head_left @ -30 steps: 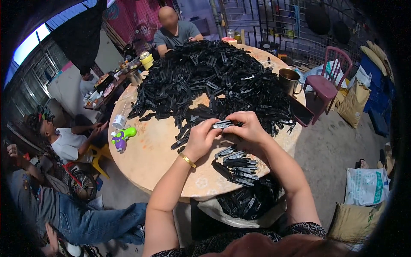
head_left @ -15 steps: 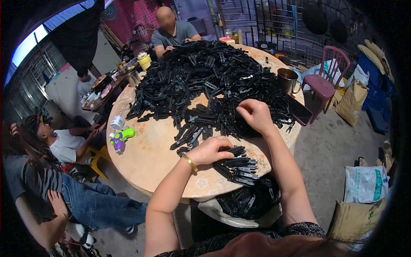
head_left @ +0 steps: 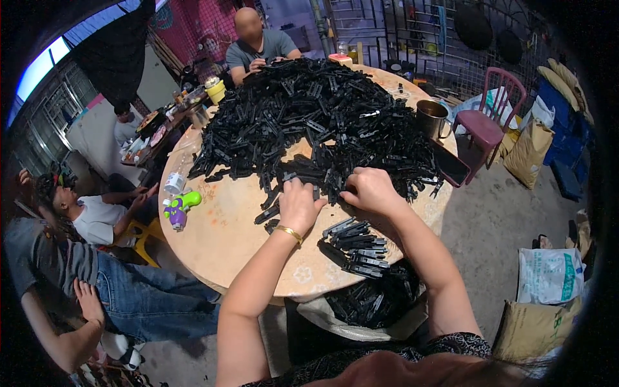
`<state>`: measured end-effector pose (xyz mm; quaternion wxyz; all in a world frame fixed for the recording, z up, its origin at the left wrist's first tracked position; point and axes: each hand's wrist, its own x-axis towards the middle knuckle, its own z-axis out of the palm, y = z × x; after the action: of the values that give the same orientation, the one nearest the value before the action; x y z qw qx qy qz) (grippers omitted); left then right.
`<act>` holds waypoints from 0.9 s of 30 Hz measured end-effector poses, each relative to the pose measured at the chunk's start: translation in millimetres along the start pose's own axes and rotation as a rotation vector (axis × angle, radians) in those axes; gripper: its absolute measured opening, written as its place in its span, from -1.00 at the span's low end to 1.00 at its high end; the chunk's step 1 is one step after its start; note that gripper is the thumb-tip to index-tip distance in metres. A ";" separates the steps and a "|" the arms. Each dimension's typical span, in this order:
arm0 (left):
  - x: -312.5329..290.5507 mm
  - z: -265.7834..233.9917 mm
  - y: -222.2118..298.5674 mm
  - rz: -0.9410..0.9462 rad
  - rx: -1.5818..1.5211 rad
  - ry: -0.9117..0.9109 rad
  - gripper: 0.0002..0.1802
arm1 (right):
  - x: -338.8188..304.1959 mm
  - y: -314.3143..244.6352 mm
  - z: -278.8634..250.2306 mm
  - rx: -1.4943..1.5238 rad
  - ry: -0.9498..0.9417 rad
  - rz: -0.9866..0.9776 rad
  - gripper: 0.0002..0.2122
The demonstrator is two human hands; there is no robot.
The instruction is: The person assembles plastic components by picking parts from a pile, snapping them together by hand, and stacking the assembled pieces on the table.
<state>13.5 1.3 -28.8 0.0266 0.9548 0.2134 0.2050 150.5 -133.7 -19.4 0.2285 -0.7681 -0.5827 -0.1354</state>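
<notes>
A large heap of narrow black plastic pieces [head_left: 271, 116], shaped like clips, covers much of the round table [head_left: 213, 251]. At the heap's near edge my left hand [head_left: 300, 206], with a gold bangle at the wrist, has its fingers curled down over some pieces. Close by on the right, my right hand [head_left: 373, 190] is bent inward at the heap, fingers and thumb closing; what is between them is hidden. A row of pieces lined up side by side [head_left: 358, 248] lies apart at the near table edge. Below it, an open white sack [head_left: 322, 316] holds more pieces.
A metal mug [head_left: 432, 116] and a dark phone-like slab [head_left: 451, 164] sit at the table's right. A green and purple toy [head_left: 182, 208] and a clear bottle [head_left: 175, 180] are at left. A person [head_left: 277, 44] works across the heap. A maroon chair [head_left: 487, 122] stands right.
My left hand has moved from the lined-up row up to the heap's edge. My right hand has come down and slightly left onto the heap. The row lies uncovered.
</notes>
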 end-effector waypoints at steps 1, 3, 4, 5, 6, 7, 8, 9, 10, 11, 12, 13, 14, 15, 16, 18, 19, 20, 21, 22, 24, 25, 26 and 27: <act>0.5 1.5 2.2 0.008 0.012 -0.021 -0.63 | -0.8 -0.5 -0.2 0.022 0.003 -0.031 -0.74; 1.8 4.4 0.2 0.003 0.026 -0.038 -0.67 | -2.0 -3.2 1.6 0.032 -0.023 -0.025 -0.77; 1.9 6.3 -1.5 -0.009 0.043 -0.054 -0.71 | -1.6 -3.4 4.7 0.032 -0.002 -0.076 -0.78; 3.0 9.8 -3.3 -0.008 0.044 -0.056 -0.71 | -1.4 -4.1 6.3 0.031 0.018 -0.127 -0.80; 5.3 14.1 -5.5 -0.039 0.019 -0.026 -0.72 | -2.0 -4.4 5.8 0.065 -0.015 -0.122 -0.83; 5.9 14.9 -6.1 -0.070 -0.005 -0.001 -0.73 | -2.9 -5.0 6.4 0.070 -0.019 -0.118 -0.83; 7.0 15.2 -6.6 -0.064 -0.047 0.032 -0.74 | -2.9 -4.9 7.2 0.051 -0.022 -0.157 -0.84; 9.7 14.9 -7.1 -0.066 -0.047 0.023 -0.74 | -2.4 -4.4 8.3 0.033 -0.026 -0.197 -0.85; 13.0 13.0 -4.9 -0.074 -0.061 0.009 -0.75 | -1.7 -1.6 10.2 0.063 -0.035 -0.216 -0.85; 15.6 11.1 -2.8 -0.082 -0.076 -0.005 -0.77 | -1.3 -0.1 10.8 0.067 -0.043 -0.208 -0.85; 16.5 8.6 -1.9 -0.073 -0.041 0.003 -0.82 | -0.4 -0.2 10.7 0.114 -0.049 -0.203 -0.83; 16.9 10.1 -3.7 -0.074 -0.043 -0.001 -0.82 | 1.9 -0.4 9.5 0.158 -0.050 -0.203 -0.82; 16.9 12.4 -6.3 -0.071 -0.048 0.077 -0.84 | 3.3 -2.6 4.8 0.194 -0.006 -0.184 -0.84; 16.1 13.6 -9.5 -0.068 -0.053 0.157 -0.85 | 4.6 -0.9 5.6 0.195 -0.009 -0.184 -0.84; 15.8 9.4 -11.0 0.000 -0.069 0.258 -0.84 | 5.8 2.8 7.3 0.223 0.086 -0.158 -0.86; 14.8 0.6 -7.3 -0.055 -0.233 0.282 -0.84 | 5.3 5.4 6.7 0.241 0.252 -0.113 -0.91; 14.2 -4.4 -5.0 -0.112 -0.394 0.305 -0.83 | 5.3 5.3 7.1 0.238 0.252 -0.113 -0.91; 13.1 -4.7 -5.1 -0.062 -0.496 0.295 -0.82 | 5.8 5.0 7.4 0.278 0.314 -0.095 -0.92; 13.0 -5.0 -3.2 -0.059 -0.499 0.296 -0.82 | 6.4 4.8 7.5 0.317 0.375 -0.078 -0.91; 11.2 -7.1 -1.0 -0.152 -0.835 0.152 -0.81 | 7.0 1.8 6.5 0.318 0.376 -0.081 -0.91; 10.2 -6.9 -3.6 -0.232 -1.238 -0.080 -0.70 | 7.4 -5.6 2.9 0.519 0.456 -0.112 -0.87; 9.7 -8.2 -1.4 -0.231 -1.239 -0.079 -0.70 | 7.5 -8.2 2.0 0.517 0.456 -0.114 -0.87; 7.7 -10.6 3.1 -0.217 -1.344 -0.058 -0.66 | 7.1 -10.9 1.4 0.555 0.459 -0.148 -0.84; 6.9 -11.4 6.1 -0.203 -1.449 -0.037 -0.62 | 6.3 -12.1 1.4 0.593 0.461 -0.181 -0.82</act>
<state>17.1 -1.8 -14.9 0.6740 0.6766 0.1111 0.2750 140.6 -125.1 -15.3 0.5529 -0.5634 -0.5954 -0.1495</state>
